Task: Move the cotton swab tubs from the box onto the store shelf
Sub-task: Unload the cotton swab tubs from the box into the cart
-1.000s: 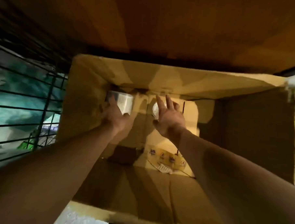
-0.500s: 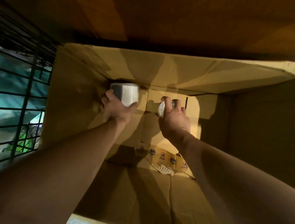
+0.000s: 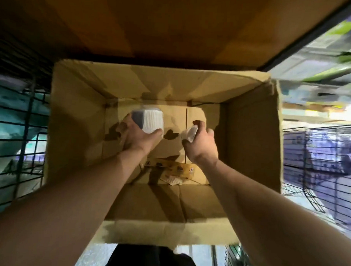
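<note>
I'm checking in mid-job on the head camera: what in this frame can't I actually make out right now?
- Tub in right hand: the fingers cover most of the tub; it is also blurred.
- Tub in left hand: label on the tub unreadable from blur.
- Store shelf: top right, smeared by motion and cut by the frame edge; free space unclear.
- Box floor: forearms and shadow hide part of it.

Shop or stockroom aisle, dim light. Black wire racks [image 3: 13, 146] left of the left hand [image 3: 137, 138] and more wire shelving [image 3: 320, 159] right of the right hand [image 3: 200, 146] hold blurred packaged goods. An open cardboard carton [image 3: 74, 118] surrounds both hands, with a brown wooden board [image 3: 175, 26] beyond them.
</note>
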